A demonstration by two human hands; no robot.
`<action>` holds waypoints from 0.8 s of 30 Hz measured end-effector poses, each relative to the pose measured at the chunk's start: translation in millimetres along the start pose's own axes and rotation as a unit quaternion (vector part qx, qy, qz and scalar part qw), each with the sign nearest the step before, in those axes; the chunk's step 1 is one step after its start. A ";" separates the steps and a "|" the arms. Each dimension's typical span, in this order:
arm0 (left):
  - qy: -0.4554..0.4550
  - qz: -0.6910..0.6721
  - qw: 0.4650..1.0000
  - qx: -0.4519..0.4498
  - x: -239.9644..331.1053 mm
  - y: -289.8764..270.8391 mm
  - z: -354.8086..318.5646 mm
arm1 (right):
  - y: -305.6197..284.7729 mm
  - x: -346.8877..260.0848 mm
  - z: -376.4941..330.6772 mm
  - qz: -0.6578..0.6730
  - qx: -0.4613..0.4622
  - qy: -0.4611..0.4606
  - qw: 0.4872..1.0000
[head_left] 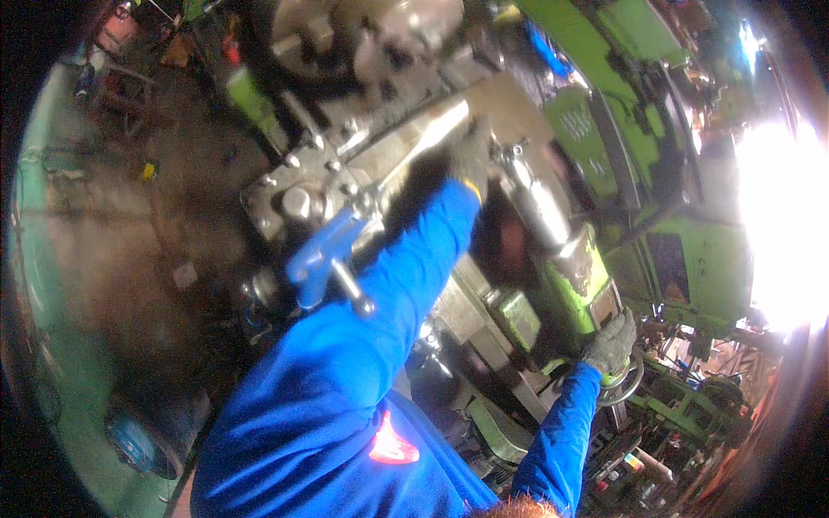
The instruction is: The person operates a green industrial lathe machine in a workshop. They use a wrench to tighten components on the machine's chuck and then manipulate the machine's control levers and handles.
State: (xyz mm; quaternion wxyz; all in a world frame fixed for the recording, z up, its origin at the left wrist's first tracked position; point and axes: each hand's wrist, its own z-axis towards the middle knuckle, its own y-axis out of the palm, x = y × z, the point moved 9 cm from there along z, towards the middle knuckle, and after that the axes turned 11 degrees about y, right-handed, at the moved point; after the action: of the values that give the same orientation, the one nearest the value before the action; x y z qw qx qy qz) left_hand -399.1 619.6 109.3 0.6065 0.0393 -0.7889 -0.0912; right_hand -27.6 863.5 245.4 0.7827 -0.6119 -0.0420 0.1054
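Observation:
My left hand (471,160), in a dark glove, reaches across a lathe to a spot beside the bright tip of the tailstock quill (540,203). Blur and shadow hide its fingers, so whether it holds anything cannot be told. On the right, my gloved right hand (611,344) is closed on the rim of the round metal handwheel (637,377) at the back end of the green tailstock (577,272). Under my left forearm lies the carriage, with a square tool post (298,205) and a blue crank (324,250) ending in a metal handle.
A large, blurred lathe chuck (367,39) is at the top. Green machine housing (691,268) stands along the right, near a glaring bright opening. At the lower left, a round blue-and-metal container (142,440) stands by a green wall (60,380).

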 end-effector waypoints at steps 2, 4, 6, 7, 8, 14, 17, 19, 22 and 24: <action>-0.046 0.022 0.998 -0.020 18.0 -3.3 -12.1 | 0.6 0.6 -0.1 -0.004 -0.009 0.012 1.000; -0.029 0.092 0.994 -0.042 32.6 -9.3 -14.3 | -0.5 -1.5 -0.7 -0.011 -0.008 0.012 1.000; -0.010 0.122 0.991 -0.051 37.1 -11.2 -13.5 | 3.7 2.6 2.1 -0.024 0.010 -0.011 1.000; -0.014 0.106 0.993 -0.048 36.6 -11.1 -13.3 | 7.1 6.2 4.4 -0.032 0.023 -0.029 0.999; -0.016 0.104 0.993 -0.046 34.1 -9.5 -11.8 | 10.1 11.6 6.6 -0.029 0.027 -0.026 0.999; 0.053 0.036 0.998 -0.018 3.3 4.7 0.6 | 20.2 16.5 15.0 -0.042 0.029 -0.074 0.996; 0.049 -0.100 0.994 -0.007 -11.7 18.0 6.6 | 36.5 41.9 26.3 -0.066 0.056 -0.109 0.990; 0.007 -0.149 0.989 -0.016 -13.7 21.7 3.8 | 21.9 17.6 11.3 -0.071 0.026 -0.076 0.994; 0.004 -0.174 0.985 -0.007 -19.7 19.7 6.0 | 1.9 -3.9 -0.1 -0.056 -0.010 0.003 0.998; 0.010 -0.152 0.988 -0.005 -20.6 18.1 7.8 | 8.8 4.1 7.4 -0.057 -0.009 -0.012 0.998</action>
State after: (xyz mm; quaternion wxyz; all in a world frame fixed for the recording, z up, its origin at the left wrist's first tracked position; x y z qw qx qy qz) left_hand -400.4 641.7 91.2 0.5934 0.1566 -0.7673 -0.1859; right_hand -26.0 873.4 238.5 0.7814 -0.6142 -0.0872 0.0680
